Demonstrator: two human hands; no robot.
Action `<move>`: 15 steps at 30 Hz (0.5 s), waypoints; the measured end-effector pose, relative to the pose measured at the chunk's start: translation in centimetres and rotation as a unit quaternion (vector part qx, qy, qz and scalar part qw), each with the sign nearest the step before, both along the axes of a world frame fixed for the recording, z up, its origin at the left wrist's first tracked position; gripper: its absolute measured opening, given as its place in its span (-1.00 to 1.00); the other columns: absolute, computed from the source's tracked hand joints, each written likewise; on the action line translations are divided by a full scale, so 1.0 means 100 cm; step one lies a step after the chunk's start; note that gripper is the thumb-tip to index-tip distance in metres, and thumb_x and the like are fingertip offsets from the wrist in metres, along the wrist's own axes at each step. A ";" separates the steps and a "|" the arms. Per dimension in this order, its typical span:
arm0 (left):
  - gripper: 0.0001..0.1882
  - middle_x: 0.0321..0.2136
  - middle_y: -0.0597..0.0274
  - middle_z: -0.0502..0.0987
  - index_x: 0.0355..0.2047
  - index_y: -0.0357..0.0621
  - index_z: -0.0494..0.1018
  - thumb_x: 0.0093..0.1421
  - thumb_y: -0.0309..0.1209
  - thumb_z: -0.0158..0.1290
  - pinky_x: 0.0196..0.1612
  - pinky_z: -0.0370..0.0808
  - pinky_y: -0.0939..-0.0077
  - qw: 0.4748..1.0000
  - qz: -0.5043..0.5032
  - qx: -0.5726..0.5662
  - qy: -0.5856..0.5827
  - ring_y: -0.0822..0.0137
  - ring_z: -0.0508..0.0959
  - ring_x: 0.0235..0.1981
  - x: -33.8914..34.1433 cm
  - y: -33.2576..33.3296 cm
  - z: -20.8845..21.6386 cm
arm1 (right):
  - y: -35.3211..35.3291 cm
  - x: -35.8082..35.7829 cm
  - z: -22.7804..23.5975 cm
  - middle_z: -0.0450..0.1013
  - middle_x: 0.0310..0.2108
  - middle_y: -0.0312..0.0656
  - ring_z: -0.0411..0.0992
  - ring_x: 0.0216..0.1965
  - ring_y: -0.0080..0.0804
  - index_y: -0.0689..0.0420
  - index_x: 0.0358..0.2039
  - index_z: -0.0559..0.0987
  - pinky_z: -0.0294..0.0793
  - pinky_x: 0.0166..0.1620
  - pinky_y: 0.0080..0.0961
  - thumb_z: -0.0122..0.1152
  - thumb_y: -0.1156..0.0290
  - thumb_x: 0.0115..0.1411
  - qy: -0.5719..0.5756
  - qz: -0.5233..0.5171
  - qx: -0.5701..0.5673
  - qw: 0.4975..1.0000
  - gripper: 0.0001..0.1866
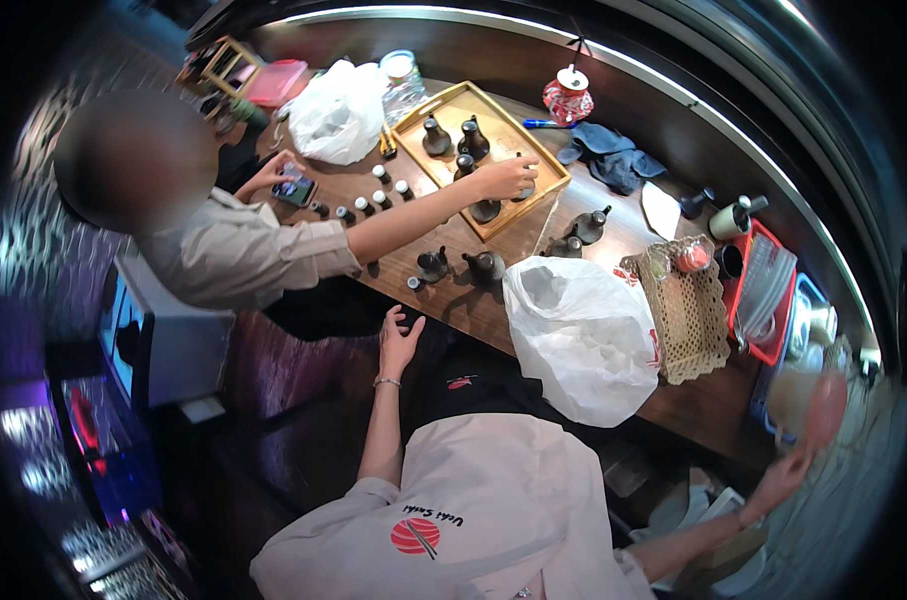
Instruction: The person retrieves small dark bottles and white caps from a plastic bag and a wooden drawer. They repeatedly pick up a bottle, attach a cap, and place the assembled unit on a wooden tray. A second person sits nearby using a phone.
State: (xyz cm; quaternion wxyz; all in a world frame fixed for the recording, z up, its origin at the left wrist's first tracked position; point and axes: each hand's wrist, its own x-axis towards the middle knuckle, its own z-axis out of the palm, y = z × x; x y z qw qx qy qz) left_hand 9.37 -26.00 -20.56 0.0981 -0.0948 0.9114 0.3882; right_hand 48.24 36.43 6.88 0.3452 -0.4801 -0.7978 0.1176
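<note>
Both hands are empty: left hand [398, 340] is hovering open-fingered at the counter's [474, 305] near edge, nearest the dark pots [461, 265]; right hand [789, 470] is reaching off its right end.

Left hand [398, 338] raised forward on a bare, nearly straight forearm, fingers loosely spread, palm open, bracelet at the wrist. Right hand [786, 478] flung out to the side, blurred, grip unreadable.
</note>
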 end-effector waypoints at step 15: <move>-0.37 -0.19 0.10 0.69 0.12 -0.23 0.52 0.25 0.01 0.29 -0.07 0.60 0.39 0.967 -0.200 0.010 -0.159 0.32 0.68 -0.19 -0.086 -0.082 0.042 | -0.252 -0.431 0.097 0.30 -0.49 -0.48 0.15 -0.43 -0.76 0.25 -0.24 0.55 0.17 -0.40 -0.69 0.15 0.20 0.50 0.151 0.387 -0.181 0.891 -0.68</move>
